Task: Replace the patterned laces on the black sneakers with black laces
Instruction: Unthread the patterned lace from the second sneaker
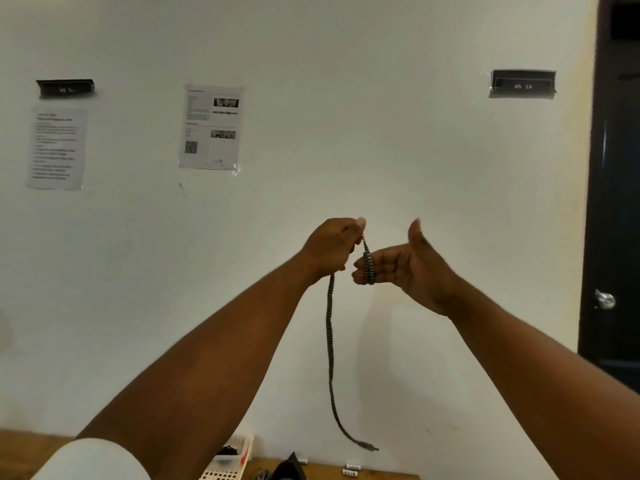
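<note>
Both arms are raised in front of the white wall. My left hand (332,245) pinches the patterned black-and-white lace (330,341) near its top between thumb and fingers. The lace is wound in a few turns round the straight fingers of my right hand (405,265), whose thumb points up. From my left hand the rest of the lace hangs down, and its tipped end dangles just above the table. A black sneaker (289,469) shows only partly at the bottom edge, between my arms.
A wooden table (20,448) runs along the bottom, bearing a white slotted basket (228,462) with dark items in it and small white pieces (351,470). Papers (209,128) and black labels (523,84) hang on the wall. A dark door (616,202) stands at the right.
</note>
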Demonstrator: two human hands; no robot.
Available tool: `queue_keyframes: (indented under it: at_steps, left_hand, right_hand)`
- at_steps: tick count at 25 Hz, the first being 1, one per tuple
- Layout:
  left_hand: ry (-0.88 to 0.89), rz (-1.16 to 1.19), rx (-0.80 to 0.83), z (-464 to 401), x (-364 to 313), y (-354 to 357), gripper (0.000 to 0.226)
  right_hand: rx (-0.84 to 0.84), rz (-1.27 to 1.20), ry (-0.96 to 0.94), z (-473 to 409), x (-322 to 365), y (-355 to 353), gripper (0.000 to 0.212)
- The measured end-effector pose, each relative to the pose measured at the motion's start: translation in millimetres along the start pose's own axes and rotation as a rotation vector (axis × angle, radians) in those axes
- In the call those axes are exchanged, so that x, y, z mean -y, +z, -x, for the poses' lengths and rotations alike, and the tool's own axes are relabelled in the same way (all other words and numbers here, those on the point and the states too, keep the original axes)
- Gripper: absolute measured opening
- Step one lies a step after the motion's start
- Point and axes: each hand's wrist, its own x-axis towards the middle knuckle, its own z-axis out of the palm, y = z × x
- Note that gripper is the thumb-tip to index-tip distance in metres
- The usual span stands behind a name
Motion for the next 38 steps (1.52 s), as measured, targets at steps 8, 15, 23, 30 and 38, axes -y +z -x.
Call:
queue_keyframes:
  at_steps: [8, 15, 23, 30, 38]
  left_hand:
    - [-0.023, 0.121, 0.008, 18.7, 1.8, 18.6, 0.047]
    - [-0.204, 0.291, 0.085, 13.9, 16.9, 10.2, 0.04]
    - [-0.139, 0.238, 0.001, 26.4, 18.1, 15.6, 0.051]
    - [-0.292, 0.286, 0.087, 34.0, 37.0, 14.9, 0.041]
    - [-0.051, -0.075, 0.059, 31.5, 37.4, 23.4, 0.05]
  right_hand:
    - [-0.182, -0.084, -0.065, -24.6, 28.0, -3.8, 0.105]
    - [0.028, -0.265, -0.124, 13.8, 9.3, 22.5, 0.117]
    - [-0.134, -0.017, 0.071, -15.6, -31.0, 16.1, 0.106]
    - [-0.15, -0.317, -0.083, -8.3, 0.9, 35.6, 0.104]
    - [-0.167, -0.023, 0.158, -0.9, -66.5, 26.7, 0.101]
